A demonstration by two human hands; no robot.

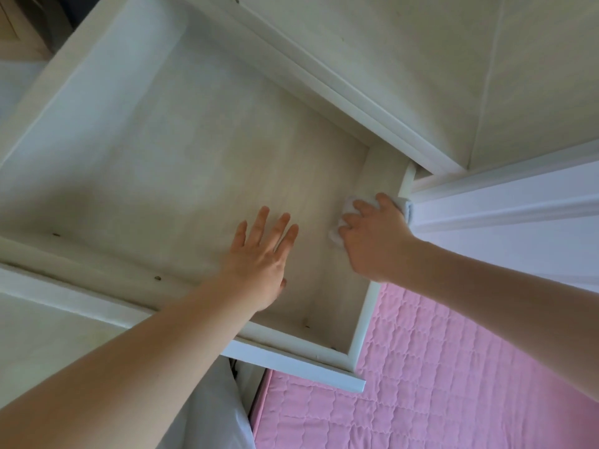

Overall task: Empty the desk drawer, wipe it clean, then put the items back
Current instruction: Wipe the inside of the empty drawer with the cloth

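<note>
right hand bunches the cloth, left hand flat in the drawer; leaning weight could sag its floor.

A pink quilted mattress lay below the furniture, filling the lower right corner of the view, its stitching forming scalloped squares. A white fabric showed at the bottom edge, just left of the mattress. A pale wood-grain cabinet panel stood at the upper right.
</note>
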